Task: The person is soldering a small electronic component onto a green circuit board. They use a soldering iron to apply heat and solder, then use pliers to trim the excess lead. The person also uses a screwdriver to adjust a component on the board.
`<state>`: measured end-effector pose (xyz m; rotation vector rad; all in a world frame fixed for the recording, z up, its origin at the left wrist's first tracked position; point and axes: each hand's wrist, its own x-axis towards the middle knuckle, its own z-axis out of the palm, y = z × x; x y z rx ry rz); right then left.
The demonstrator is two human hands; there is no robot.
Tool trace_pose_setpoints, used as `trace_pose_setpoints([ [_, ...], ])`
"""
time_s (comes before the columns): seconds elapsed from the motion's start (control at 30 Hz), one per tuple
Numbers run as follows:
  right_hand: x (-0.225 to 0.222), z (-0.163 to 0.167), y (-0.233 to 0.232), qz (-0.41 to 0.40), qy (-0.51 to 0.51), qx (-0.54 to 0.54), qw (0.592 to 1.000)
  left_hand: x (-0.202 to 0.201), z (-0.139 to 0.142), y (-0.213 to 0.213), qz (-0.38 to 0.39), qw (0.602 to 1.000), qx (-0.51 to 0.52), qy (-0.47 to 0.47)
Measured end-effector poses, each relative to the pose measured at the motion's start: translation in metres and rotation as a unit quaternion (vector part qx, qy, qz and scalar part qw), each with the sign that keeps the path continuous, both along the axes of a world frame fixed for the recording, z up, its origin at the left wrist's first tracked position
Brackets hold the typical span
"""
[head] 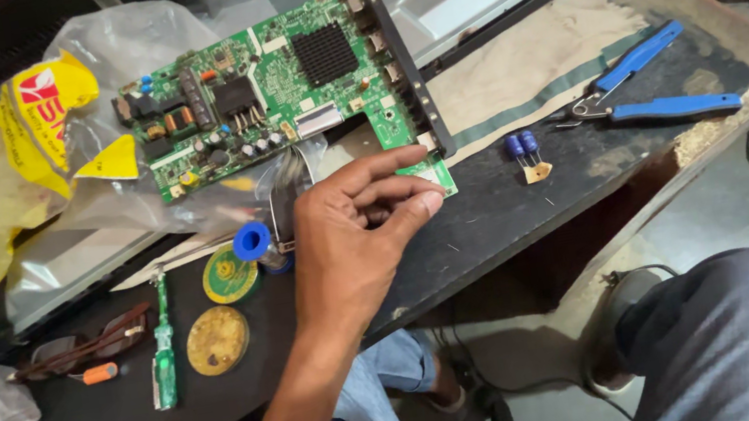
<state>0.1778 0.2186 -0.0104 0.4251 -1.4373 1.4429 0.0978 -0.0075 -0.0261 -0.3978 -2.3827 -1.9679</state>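
Centrally, one hand [353, 234] reaches in from the lower edge over the dark desk [496, 210], fingers loosely curled and slightly parted, holding nothing that can be seen. From the thumb position it appears to be the left hand, though only one arm shows. Its fingertips [429, 201] lie at the lower right corner of the green circuit board [273, 90], touching or just short of it; which cannot be told. The board extends up and to the left of the hand, lying flat with a black heat sink [325, 52] near its upper middle and a black connector strip [394, 55] along its right edge. Just left of the hand, near the wrist side, stand a blue solder spool [251, 241] and a round green tin [229, 273]; a round yellowish tin [217, 340] lies below them. A green-handled screwdriver [160, 348] and a pair of dark glasses [83, 346] lie further left. To the right of the hand, well apart, are two blue capacitors [522, 147] and blue-handled pliers [653, 88]. A clear plastic bag with yellow print [29, 146] lies under the board's left end.
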Motion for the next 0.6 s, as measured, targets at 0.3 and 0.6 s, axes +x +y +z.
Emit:
trace_pose_setpoints([
  [0.3,-0.034,-0.006,-0.066,0.043,-0.269,0.092,0.958,-0.004,-0.001,-0.005,-0.023,0.978,0.193,-0.069],
  [0.6,-0.043,-0.038,-0.075,-0.041,-0.177,0.154,0.971,-0.007,-0.002,-0.007,-0.019,0.985,0.158,-0.066],
])
